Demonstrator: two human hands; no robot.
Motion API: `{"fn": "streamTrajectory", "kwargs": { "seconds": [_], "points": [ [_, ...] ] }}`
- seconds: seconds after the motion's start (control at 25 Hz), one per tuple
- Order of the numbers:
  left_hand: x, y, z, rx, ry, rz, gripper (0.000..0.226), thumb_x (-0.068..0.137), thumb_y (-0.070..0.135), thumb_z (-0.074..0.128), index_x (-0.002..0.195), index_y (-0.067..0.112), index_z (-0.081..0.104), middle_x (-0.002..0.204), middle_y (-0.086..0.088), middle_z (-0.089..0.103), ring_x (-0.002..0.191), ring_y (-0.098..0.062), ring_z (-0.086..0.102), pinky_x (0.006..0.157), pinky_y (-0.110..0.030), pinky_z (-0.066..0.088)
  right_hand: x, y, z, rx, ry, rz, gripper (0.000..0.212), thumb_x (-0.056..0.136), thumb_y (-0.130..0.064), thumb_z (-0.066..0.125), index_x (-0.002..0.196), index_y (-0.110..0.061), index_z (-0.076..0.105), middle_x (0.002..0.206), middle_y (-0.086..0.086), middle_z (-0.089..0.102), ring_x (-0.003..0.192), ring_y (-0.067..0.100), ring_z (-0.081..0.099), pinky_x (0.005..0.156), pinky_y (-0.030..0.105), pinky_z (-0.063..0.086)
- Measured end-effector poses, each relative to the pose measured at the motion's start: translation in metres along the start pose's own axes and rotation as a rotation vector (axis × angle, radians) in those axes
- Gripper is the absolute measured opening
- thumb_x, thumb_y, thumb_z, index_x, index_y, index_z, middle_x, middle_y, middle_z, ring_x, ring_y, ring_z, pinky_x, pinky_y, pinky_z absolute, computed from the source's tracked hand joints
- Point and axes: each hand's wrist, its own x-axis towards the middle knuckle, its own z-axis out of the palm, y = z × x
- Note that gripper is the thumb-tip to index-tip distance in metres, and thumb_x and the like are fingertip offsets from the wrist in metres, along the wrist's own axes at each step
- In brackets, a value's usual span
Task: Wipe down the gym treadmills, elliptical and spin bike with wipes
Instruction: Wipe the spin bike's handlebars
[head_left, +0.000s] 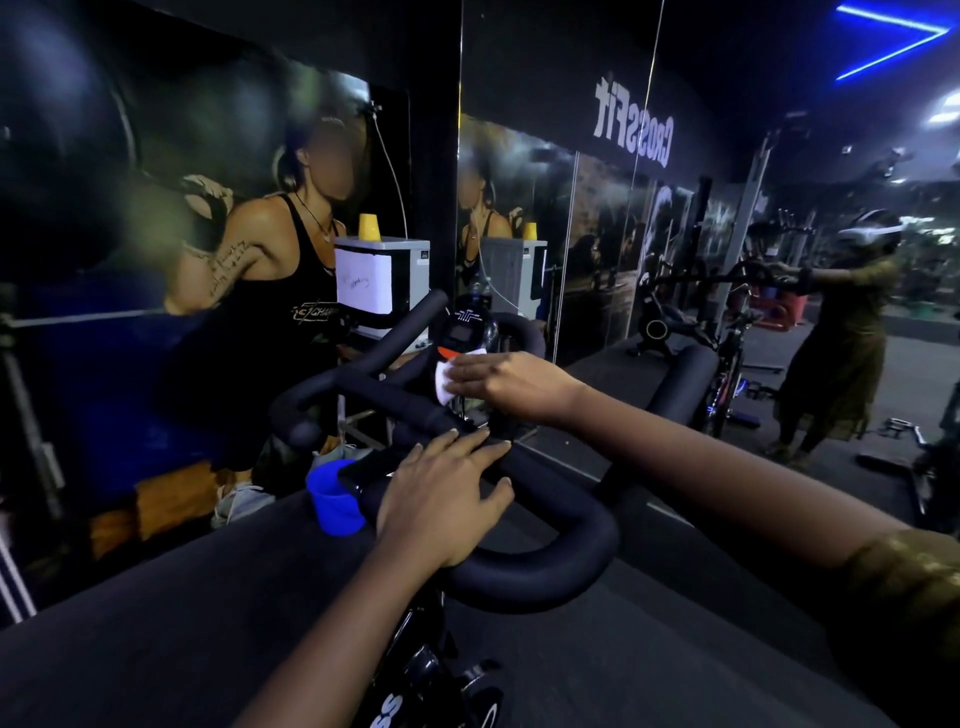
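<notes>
blue cup holder on the spin bike handlebar holds something dark, too dim to name. right hand presses a white wipe flat-fingered against the console; left hand rests on the bar, fingers straight.

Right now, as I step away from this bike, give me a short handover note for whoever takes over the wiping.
Hands: the left hand lies flat on the handlebar, fingers spread. The right hand presses the white wipe against the foot of the console.
Nearby: a blue cup holder sits just left of the left hand.
Done: cannot tell which surfaces are already wiped.
Left: probably finish the console, then the handlebar and frame, then the other machines.
</notes>
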Motion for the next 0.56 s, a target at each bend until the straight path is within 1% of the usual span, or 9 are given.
{"fn": "streamTrajectory", "kwargs": {
  "seconds": [0.04,0.16,0.2,0.24,0.28,0.32,0.36,0.48,0.56],
  "points": [
    [0.000,0.000,0.001,0.006,0.000,0.001,0.050,0.096,0.050,0.037,0.145,0.041,0.031,0.156,0.017,0.023,0.144,-0.011,0.018,0.117,-0.034,0.018,0.000,0.001,0.001,0.034,0.010,-0.015,0.032,0.080,-0.006,0.053,0.107,-0.001,0.069,0.116,0.015,0.065,0.108,0.033,0.062,0.079,0.042,0.056],
    [0.002,-0.002,0.001,0.028,-0.017,0.008,0.052,0.096,0.050,0.036,0.146,0.040,0.029,0.156,0.016,0.021,0.145,-0.011,0.015,0.117,-0.036,0.017,0.030,-0.011,-0.008,0.200,-0.053,0.133,0.038,0.082,0.004,0.050,0.115,-0.005,0.066,0.122,0.010,0.063,0.112,0.028,0.060,0.090,0.041,0.049],
    [0.001,-0.001,0.001,0.035,-0.023,0.010,0.052,0.096,0.050,0.035,0.147,0.039,0.028,0.157,0.016,0.020,0.145,-0.011,0.014,0.118,-0.037,0.015,0.043,-0.016,-0.006,0.239,-0.107,0.162,0.042,0.081,0.007,0.048,0.117,-0.006,0.065,0.122,0.010,0.063,0.115,0.027,0.058,0.094,0.039,0.045],
    [-0.001,0.000,0.001,0.038,-0.023,0.009,0.052,0.097,0.050,0.034,0.147,0.039,0.028,0.157,0.016,0.020,0.145,-0.011,0.013,0.118,-0.037,0.013,0.052,-0.018,-0.004,0.254,-0.198,0.172,0.044,0.081,0.009,0.048,0.118,-0.007,0.064,0.123,0.010,0.062,0.117,0.025,0.056,0.097,0.036,0.041],
    [-0.003,0.001,0.000,0.042,-0.016,0.010,0.051,0.097,0.050,0.033,0.147,0.039,0.028,0.157,0.016,0.019,0.145,-0.010,0.012,0.119,-0.036,0.011,0.057,-0.017,0.000,0.255,-0.274,0.168,0.044,0.081,0.009,0.048,0.119,-0.007,0.064,0.123,0.009,0.063,0.118,0.023,0.055,0.098,0.032,0.039],
    [-0.004,0.001,0.000,0.048,-0.012,0.015,0.052,0.097,0.052,0.029,0.147,0.039,0.027,0.157,0.016,0.020,0.146,-0.010,0.011,0.119,-0.036,0.009,0.057,-0.016,0.005,0.249,-0.311,0.163,0.042,0.083,0.008,0.049,0.119,-0.007,0.064,0.122,0.009,0.063,0.117,0.022,0.055,0.097,0.030,0.039],
    [-0.006,0.001,-0.001,0.055,-0.012,0.020,0.055,0.094,0.056,0.022,0.147,0.040,0.027,0.157,0.015,0.020,0.146,-0.010,0.011,0.119,-0.035,0.008,0.052,-0.014,0.010,0.267,-0.300,0.169,0.039,0.085,0.005,0.051,0.118,-0.008,0.064,0.122,0.009,0.063,0.116,0.022,0.057,0.096,0.030,0.040],
    [-0.011,0.002,-0.003,0.073,0.000,0.019,0.081,0.074,0.063,-0.004,0.146,0.044,0.026,0.156,0.018,0.021,0.145,-0.008,0.010,0.118,-0.034,0.003,0.023,-0.013,0.009,0.289,-0.222,0.184,0.035,0.087,0.000,0.052,0.119,-0.009,0.064,0.119,0.009,0.065,0.111,0.024,0.060,0.093,0.034,0.045],
    [-0.013,0.002,-0.002,0.071,0.007,0.016,0.090,0.065,0.063,-0.011,0.145,0.046,0.026,0.155,0.020,0.020,0.145,-0.005,0.010,0.118,-0.032,0.002,0.000,-0.014,0.000,0.311,-0.182,0.141,0.040,0.082,0.005,0.051,0.118,-0.007,0.064,0.117,0.010,0.066,0.109,0.025,0.061,0.091,0.037,0.047]
  ]
}}
